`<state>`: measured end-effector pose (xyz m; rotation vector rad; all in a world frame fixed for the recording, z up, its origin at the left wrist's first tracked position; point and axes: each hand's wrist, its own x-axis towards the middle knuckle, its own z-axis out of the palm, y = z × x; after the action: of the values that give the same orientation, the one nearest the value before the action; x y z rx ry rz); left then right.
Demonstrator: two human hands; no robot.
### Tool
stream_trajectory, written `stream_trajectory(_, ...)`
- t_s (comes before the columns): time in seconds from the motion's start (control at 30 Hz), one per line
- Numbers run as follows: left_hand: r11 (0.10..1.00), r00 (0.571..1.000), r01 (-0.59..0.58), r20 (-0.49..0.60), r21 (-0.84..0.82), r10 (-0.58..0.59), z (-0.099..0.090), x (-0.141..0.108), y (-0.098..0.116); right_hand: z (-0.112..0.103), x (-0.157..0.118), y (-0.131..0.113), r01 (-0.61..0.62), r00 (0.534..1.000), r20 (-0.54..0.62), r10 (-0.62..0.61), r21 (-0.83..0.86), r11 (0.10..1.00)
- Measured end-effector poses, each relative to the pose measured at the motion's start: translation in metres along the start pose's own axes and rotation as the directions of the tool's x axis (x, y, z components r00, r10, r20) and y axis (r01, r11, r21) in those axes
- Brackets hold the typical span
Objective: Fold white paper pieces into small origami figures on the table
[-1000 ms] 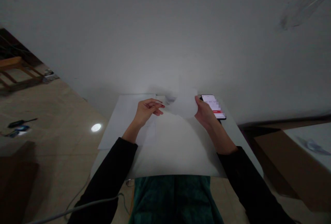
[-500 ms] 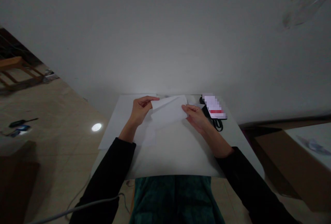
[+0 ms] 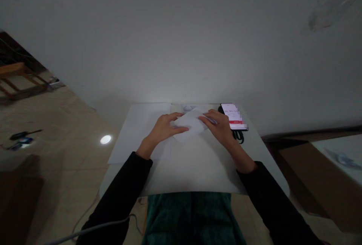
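Observation:
Between my two hands is a folded piece of white paper [image 3: 190, 123], held just over the white table [image 3: 195, 173]. My left hand [image 3: 166, 127] grips its left end, thumb in front and fingers behind. At the other end my right hand [image 3: 219, 125] pinches the paper between thumb and fingers. Flat white sheets [image 3: 138, 131] lie on the table's left side, beneath and beside my left hand. Behind the held paper, near the wall, a small whitish item [image 3: 189, 107] is partly hidden.
A phone [image 3: 234, 117] with a lit screen rests at the table's back right, a coiled black cable [image 3: 238, 136] beside it. The wall [image 3: 192, 48] rises behind the table. A cardboard box [image 3: 319, 177] stands to the right. A grey cable [image 3: 98, 224] crosses my left sleeve.
The paper has turned from a wide, level strip to a tilted, more compact shape. My left hand has moved right and lower, closer to my right hand.

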<state>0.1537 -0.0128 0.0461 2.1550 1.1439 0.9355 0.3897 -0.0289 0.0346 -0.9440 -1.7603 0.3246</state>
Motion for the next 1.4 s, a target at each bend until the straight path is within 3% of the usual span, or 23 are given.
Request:
stream_trajectory(0.1,0.999,0.999,0.031,0.021,-0.035,-0.03,0.014,-0.001,-0.001,0.008,-0.004,-0.009,-0.057,0.988,-0.142,0.061,0.036,0.998)
stream_trajectory(0.2,0.968,0.988,0.125,-0.058,-0.218,-0.14,0.026,-0.001,-0.001,0.02,-0.007,-0.014,-0.148,0.934,-0.276,0.228,0.283,0.948)
stream_trajectory(0.37,0.895,0.936,0.133,-0.243,-0.426,-0.255,0.037,0.0,-0.001,0.027,-0.005,-0.005,-0.286,0.865,-0.131,0.484,0.664,0.691)
stream_trajectory(0.47,0.878,0.896,0.112,-0.336,-0.465,-0.292,0.04,0.001,-0.002,0.025,-0.002,-0.001,-0.302,0.838,-0.067,0.541,0.769,0.563)
stream_trajectory(0.53,0.867,0.861,0.104,-0.393,-0.487,-0.324,0.043,0.001,-0.002,0.024,-0.002,-0.002,-0.301,0.852,-0.025,0.524,0.795,0.527)
stream_trajectory(0.6,0.846,0.827,0.105,-0.426,-0.523,-0.366,0.046,0.0,0.0,0.027,-0.003,-0.005,-0.323,0.878,0.033,0.478,0.777,0.54)
stream_trajectory(0.67,0.827,0.824,0.122,-0.409,-0.549,-0.393,0.05,-0.002,0.004,0.03,-0.006,-0.009,-0.363,0.882,0.059,0.467,0.717,0.595)
stream_trajectory(0.73,0.849,0.872,0.133,-0.348,-0.511,-0.345,0.054,-0.005,0.009,0.032,-0.009,-0.012,-0.409,0.862,0.025,0.507,0.624,0.666)
stream_trajectory(0.83,0.947,0.951,0.059,-0.271,-0.317,-0.15,0.056,-0.009,0.017,0.03,-0.01,-0.014,-0.455,0.838,-0.069,0.541,0.457,0.764)
stream_trajectory(0.9,0.965,0.965,-0.022,-0.258,-0.26,-0.047,0.058,-0.01,0.021,0.028,-0.011,-0.014,-0.455,0.842,-0.11,0.529,0.383,0.804)
stream_trajectory(0.97,0.942,0.968,-0.076,-0.25,-0.327,-0.009,0.062,-0.011,0.023,0.03,-0.012,-0.015,-0.447,0.844,-0.138,0.518,0.352,0.823)
stream_trajectory(1.17,0.867,0.98,-0.071,-0.197,-0.494,-0.031,0.067,-0.009,0.018,0.045,-0.021,-0.013,-0.409,0.857,-0.181,0.482,0.331,0.851)
stream_trajectory(1.3,0.868,0.957,-0.063,-0.276,-0.493,-0.086,0.062,-0.006,0.012,0.049,-0.024,-0.006,-0.393,0.888,-0.082,0.452,0.377,0.839)
stream_trajectory(1.4,0.848,0.96,-0.039,-0.256,-0.529,-0.116,0.06,-0.006,0.015,0.048,-0.024,-0.007,-0.422,0.889,-0.003,0.458,0.383,0.822)
